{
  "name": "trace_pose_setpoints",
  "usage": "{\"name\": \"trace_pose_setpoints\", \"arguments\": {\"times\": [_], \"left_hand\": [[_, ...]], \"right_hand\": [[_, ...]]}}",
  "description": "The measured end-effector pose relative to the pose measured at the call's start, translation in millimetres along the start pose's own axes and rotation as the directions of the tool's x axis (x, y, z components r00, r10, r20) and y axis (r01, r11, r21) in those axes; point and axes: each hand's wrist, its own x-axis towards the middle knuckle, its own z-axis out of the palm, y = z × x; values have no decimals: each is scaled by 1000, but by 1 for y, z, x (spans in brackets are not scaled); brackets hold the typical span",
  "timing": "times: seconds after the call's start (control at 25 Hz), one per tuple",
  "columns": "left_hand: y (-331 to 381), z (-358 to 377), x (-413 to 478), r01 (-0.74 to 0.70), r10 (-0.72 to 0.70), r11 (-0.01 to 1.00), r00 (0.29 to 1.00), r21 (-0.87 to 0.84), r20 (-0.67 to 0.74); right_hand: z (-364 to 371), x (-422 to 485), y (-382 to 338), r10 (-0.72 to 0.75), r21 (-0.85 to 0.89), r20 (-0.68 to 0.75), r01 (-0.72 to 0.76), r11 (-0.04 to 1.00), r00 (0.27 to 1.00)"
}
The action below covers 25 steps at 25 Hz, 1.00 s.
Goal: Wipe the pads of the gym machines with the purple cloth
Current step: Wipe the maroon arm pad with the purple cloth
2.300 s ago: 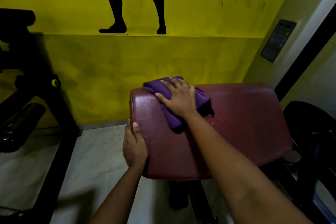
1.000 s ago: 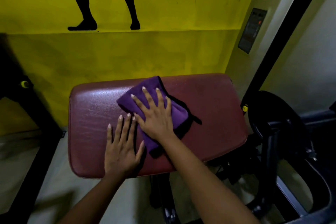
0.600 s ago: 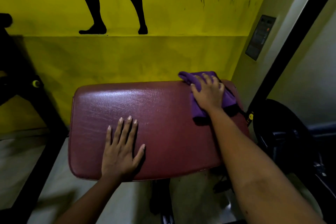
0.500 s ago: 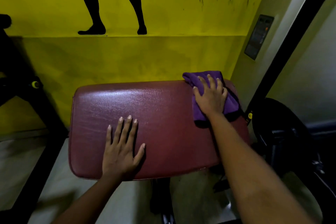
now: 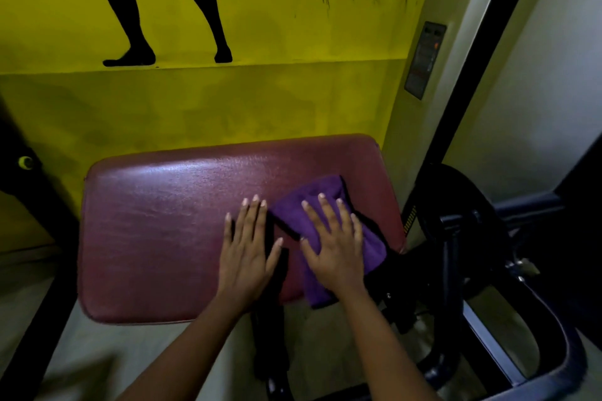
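Note:
A dark red padded machine seat (image 5: 156, 231) fills the middle of the view, in front of a yellow wall. The purple cloth (image 5: 299, 208) lies folded on the pad's right part, its near end hanging over the front edge. My right hand (image 5: 335, 247) presses flat on the cloth with fingers spread and straight. My left hand (image 5: 247, 251) rests flat on the bare pad just left of the cloth, fingers straight and apart.
Black machine frame and a round black part (image 5: 472, 238) stand close at the right. A black post (image 5: 19, 179) with a yellow knob (image 5: 25, 162) rises at the left. The pad's black support (image 5: 270, 342) drops to the pale floor (image 5: 81, 358). A wall panel (image 5: 425, 58) hangs right.
My right hand has slid the cloth from the pad's far right corner toward the near right edge. My left hand now lies further right on the pad, close beside the cloth.

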Motion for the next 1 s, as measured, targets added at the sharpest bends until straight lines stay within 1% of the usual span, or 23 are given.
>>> {"name": "trace_pose_setpoints", "arguments": {"times": [0.08, 0.12, 0.2, 0.24, 0.32, 0.4, 0.48, 0.52, 0.6, 0.64, 0.72, 0.8, 0.84, 0.92, 1.0], "left_hand": [[16, 10, 11, -21, 19, 998, 999, 52, 37], [19, 13, 12, -23, 18, 995, 998, 96, 53], [22, 18, 11, -19, 11, 987, 999, 157, 52], [23, 19, 10, -14, 6, 987, 999, 163, 45], [25, 19, 9, -12, 5, 986, 999, 165, 46], [27, 19, 10, -15, 6, 985, 999, 171, 52], [27, 19, 10, -21, 9, 984, 997, 176, 72], [27, 18, 10, -21, 8, 984, 997, 178, 74], [27, 17, 9, -23, 8, 982, 997, 187, 77], [27, 16, 8, -25, 10, 982, 997, 188, 78], [28, 15, 8, -25, 13, 983, 998, 179, 69], [28, 15, 8, -26, 14, 984, 998, 178, 68], [29, 16, 8, -28, 16, 983, 998, 183, 67], [29, 16, 9, -26, 14, 982, 998, 188, 60], [29, 16, 8, -26, 14, 981, 998, 191, 63]], "right_hand": [[-5, 25, 38, 161, -25, -22, -161, 987, 987], [-9, 39, 56, 218, -29, -18, -218, 975, 976], [-15, 64, 85, 281, -29, -2, -280, 959, 960], [-14, 71, 89, 285, -34, -8, -285, 958, 958], [-7, 71, 74, 231, -80, -61, -235, 969, 971], [3, 62, 39, 72, -93, -57, -77, 993, 996], [7, 63, 11, -76, -54, 1, 76, 996, 997], [6, 71, 6, -118, -30, 24, 119, 992, 993], [2, 99, 15, -126, -1, 42, 126, 992, 991], [-1, 114, 25, -93, 10, 49, 93, 996, 994], [-8, 144, 50, 43, 29, 83, -45, 999, 996], [-13, 167, 76, 212, 83, 122, -223, 971, 970], [-16, 174, 88, 281, 142, 168, -305, 942, 945], [-16, 182, 107, 343, 286, 271, -415, 864, 900], [-16, 174, 117, 352, 345, 308, -449, 824, 884]]}}
